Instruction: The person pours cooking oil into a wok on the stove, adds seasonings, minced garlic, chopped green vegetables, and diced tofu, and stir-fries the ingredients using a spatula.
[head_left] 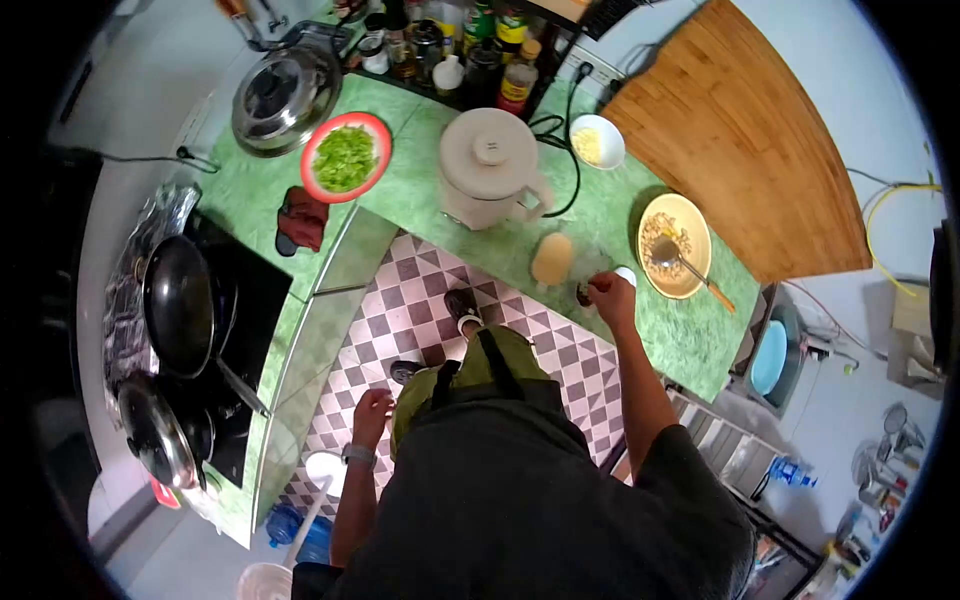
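Note:
My right hand (pixel 606 298) is over the green counter near its front edge, fingers pinched together beside a small dark round thing (pixel 583 294). What the fingers hold is too small to make out. A small white object (pixel 626 275) shows just behind that hand. To its left lies a pale tan oval object (pixel 552 259), and to its right a yellow bowl (pixel 699 272) of light-brown bits holds a spoon (pixel 708 287). My left hand (pixel 373 413) hangs low at my side above the tiled floor, fingers loosely bent and apart, with nothing visible in it.
A white lidded appliance (pixel 489 150) stands mid-counter. Chopped greens fill a red-rimmed plate (pixel 376 183). A white bowl (pixel 613 142) sits near a large wooden board (pixel 750 150). On the stove at left are a black wok (pixel 180 305) and a lidded pan (pixel 155 430). Bottles (pixel 518 80) line the back.

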